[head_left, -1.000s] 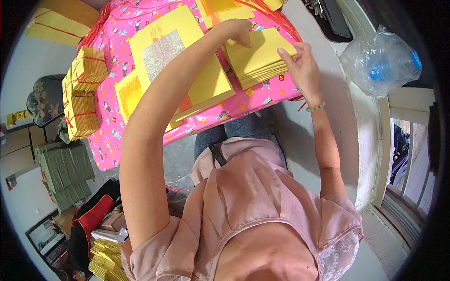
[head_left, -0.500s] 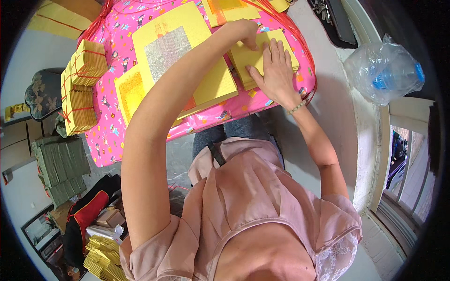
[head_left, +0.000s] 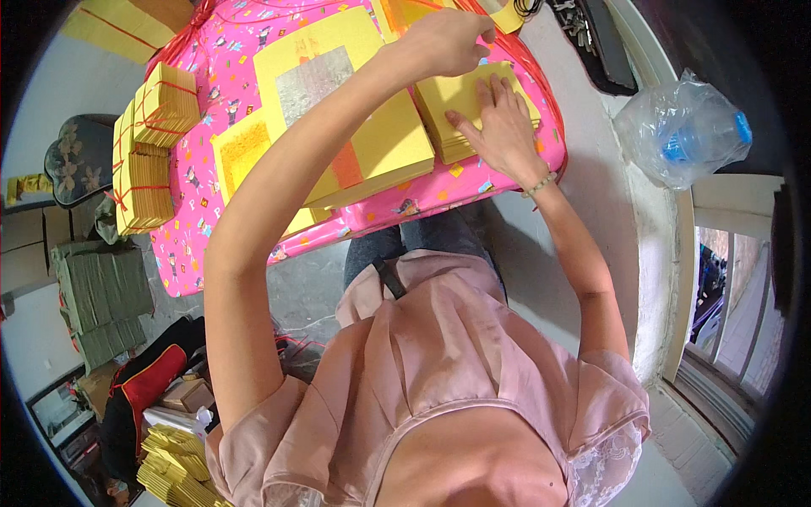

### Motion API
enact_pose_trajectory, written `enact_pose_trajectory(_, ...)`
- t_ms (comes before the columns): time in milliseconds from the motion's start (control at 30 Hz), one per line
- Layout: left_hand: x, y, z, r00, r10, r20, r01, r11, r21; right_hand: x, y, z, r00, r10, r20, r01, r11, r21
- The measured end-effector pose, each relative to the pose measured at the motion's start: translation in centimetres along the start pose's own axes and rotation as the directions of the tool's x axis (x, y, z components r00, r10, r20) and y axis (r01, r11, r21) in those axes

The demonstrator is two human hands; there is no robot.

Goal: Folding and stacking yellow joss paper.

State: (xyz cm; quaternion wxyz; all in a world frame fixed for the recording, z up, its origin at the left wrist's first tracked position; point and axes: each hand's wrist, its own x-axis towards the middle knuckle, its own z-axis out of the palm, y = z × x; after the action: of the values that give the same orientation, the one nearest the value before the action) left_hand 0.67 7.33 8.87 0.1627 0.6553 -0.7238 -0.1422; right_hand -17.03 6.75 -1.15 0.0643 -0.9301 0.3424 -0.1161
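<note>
Left hand [head_left: 448, 42] shifted outward, near yellow stack [head_left: 443, 97]; pink tablecloth [head_left: 190, 245], grey floor [head_left: 323, 280].

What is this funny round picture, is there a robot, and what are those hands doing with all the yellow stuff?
There's no robot here! These are a person's own bare hands. The camera sits on that person's head and looks down, so you see their arms and pink top. Its very wide lens makes straight edges bend.

The table has a pink patterned cover. On it are a big yellow stack with a silver patch on top, and a smaller yellow stack to its right. At the left edge are yellow bundles tied with red string.

The right hand lies spread on the smaller stack. The left hand is curled near that stack's far end; I can't see anything held in it.
</note>
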Motion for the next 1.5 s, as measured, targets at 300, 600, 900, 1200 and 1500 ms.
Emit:
enact_pose_trajectory(300, -15.2, 0.5, -4.1, 0.941, -0.111, -0.319, 0.016, 0.958, -0.285, 0.8, -0.9, -5.2, 0.973, -0.137, -0.183, 0.159, 0.981, 0.11)
enact_pose_trajectory(600, -24.5, 0.6, -2.8, 0.852, -0.293, -0.434, 0.181, 0.942, -0.281, -0.3, -6.1, -9.2, 0.753, -0.633, -0.179, 0.655, 0.691, 0.306)
enact_pose_trajectory(900, -25.7, 0.2, -1.0, 0.859, -0.161, -0.486, 0.121, 0.986, -0.113, 0.3, -7.1, -8.8, 0.722, -0.646, -0.247, 0.69, 0.647, 0.325)
enact_pose_trajectory(1200, -25.6, -0.4, 0.0, 0.782, -0.183, -0.596, 0.078, 0.977, -0.197, 0.7, -7.5, -8.9, 0.78, -0.576, -0.245, 0.619, 0.65, 0.44)
enact_pose_trajectory(1500, -25.6, -0.6, 0.6, 0.75, -0.184, -0.636, 0.061, 0.976, -0.21, 0.5, -7.7, -8.9, 0.798, -0.555, -0.235, 0.594, 0.66, 0.459)
